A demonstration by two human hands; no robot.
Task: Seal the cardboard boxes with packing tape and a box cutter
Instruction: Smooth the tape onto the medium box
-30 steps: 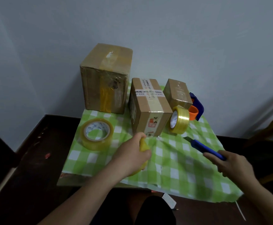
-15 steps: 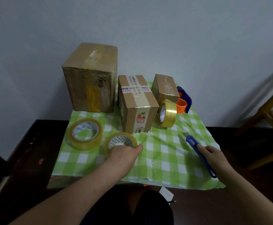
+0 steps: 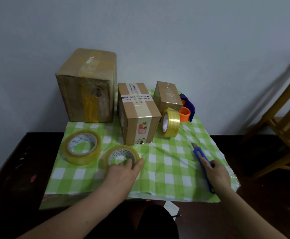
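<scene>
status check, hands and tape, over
Left hand resting on flat tape roll. Right hand on blue box cutter. Three boxes taped shut. Nothing in the way.

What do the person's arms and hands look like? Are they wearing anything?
Both forearms are bare, with no sleeves in view. The left hand and the right hand wear no gloves, and no rings, watch or bracelets show on the hands or wrists.

Plain grey wall, wooden chair
</scene>
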